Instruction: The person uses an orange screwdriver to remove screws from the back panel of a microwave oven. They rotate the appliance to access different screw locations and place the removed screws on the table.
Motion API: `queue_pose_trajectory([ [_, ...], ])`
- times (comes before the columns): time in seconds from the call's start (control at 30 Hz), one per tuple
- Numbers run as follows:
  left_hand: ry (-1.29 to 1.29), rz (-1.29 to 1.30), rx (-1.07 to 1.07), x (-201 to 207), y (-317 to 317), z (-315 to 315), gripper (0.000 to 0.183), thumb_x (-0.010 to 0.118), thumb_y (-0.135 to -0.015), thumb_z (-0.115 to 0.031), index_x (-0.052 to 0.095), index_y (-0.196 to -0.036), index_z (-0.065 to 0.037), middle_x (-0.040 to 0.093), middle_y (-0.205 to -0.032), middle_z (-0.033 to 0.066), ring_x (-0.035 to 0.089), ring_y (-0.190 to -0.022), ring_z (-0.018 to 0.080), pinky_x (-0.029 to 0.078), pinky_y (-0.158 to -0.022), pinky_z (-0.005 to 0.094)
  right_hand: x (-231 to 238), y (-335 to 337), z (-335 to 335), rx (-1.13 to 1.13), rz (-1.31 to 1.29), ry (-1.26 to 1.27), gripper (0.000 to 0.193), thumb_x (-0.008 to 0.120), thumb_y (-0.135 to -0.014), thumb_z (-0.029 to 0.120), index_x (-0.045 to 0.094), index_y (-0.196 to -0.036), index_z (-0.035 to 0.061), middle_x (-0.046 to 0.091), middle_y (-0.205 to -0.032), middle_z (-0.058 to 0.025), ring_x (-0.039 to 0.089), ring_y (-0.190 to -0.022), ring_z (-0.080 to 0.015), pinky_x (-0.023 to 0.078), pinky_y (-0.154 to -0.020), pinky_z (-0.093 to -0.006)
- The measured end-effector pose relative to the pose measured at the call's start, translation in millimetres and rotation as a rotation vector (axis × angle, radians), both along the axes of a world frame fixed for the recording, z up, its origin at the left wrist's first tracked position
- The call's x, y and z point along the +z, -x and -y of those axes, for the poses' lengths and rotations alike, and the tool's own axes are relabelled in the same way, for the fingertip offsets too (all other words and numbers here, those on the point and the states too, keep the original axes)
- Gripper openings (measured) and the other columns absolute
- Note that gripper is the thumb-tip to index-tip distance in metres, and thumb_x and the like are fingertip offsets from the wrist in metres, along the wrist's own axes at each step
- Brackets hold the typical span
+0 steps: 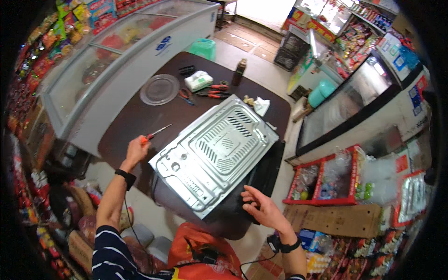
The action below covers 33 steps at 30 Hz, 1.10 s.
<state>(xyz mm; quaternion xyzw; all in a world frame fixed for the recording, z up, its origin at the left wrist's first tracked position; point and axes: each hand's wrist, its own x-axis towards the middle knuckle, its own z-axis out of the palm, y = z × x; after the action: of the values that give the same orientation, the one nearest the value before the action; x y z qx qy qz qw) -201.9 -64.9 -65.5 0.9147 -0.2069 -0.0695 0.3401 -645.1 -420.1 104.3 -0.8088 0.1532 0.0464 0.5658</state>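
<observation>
Head view: at the far left a glass-topped chest freezer [116,51] runs along the dark oval desk [135,126]. The left hand [136,150] is closed around the orange handle of a screwdriver [156,133], whose metal shaft points up and to the right over the desk. Just right of it lies a microwave oven [214,151] turned over, its silver vented bottom panel facing up and its black body hanging past the near edge of the desk. Behind it sit a round glass plate [159,89], a white pack [198,80], red-handled pliers [212,94] and a dark bottle [240,71]. The right hand [261,210] lies open, fingers spread on the oven's black near corner.
</observation>
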Motion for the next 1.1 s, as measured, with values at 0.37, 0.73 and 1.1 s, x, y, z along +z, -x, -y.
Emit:
queue_pose_trajectory([
  [0.37,-0.329,0.122,-0.193,-114.5,-75.4,39.6,0.023,0.078,-0.093,-0.011,0.071,-0.114,-0.005,0.068,-0.135,0.0209,0.066,-0.12,0.0468,0.056,-0.103,0.0539,26.4,-0.6,45.1,-0.196,-0.014,0.117,0.057,0.076,-0.104,0.01,0.059,-0.158,0.0026,0.077,-0.135,-0.0142,0.073,-0.116,-0.0193,0.059,-0.093,-0.0335],
  [0.73,0.963,-0.271,0.422,47.4,104.9,-37.2,0.023,0.069,-0.108,-0.009,0.055,-0.127,-0.01,0.071,-0.118,0.0114,0.075,-0.091,0.0202,0.065,-0.075,0.0349,-12.1,-53.1,152.8,-0.036,0.272,0.282,0.038,0.077,-0.098,-0.003,0.074,-0.136,0.0016,0.077,-0.12,-0.0077,0.071,-0.097,-0.0156,0.057,-0.081,-0.0303],
  [1.1,1.174,-0.631,0.466,155.3,452.5,96.3,0.064,0.068,-0.106,-0.002,0.036,-0.161,-0.004,0.065,-0.116,0.0101,0.07,-0.088,0.0201,0.06,-0.08,0.0359,-7.7,-101.0,117.8,0.681,0.596,0.39,0.044,0.086,-0.09,0.006,0.073,-0.132,0.0047,0.073,-0.125,-0.0173,0.071,-0.114,-0.0384,0.059,-0.098,-0.0449],
])
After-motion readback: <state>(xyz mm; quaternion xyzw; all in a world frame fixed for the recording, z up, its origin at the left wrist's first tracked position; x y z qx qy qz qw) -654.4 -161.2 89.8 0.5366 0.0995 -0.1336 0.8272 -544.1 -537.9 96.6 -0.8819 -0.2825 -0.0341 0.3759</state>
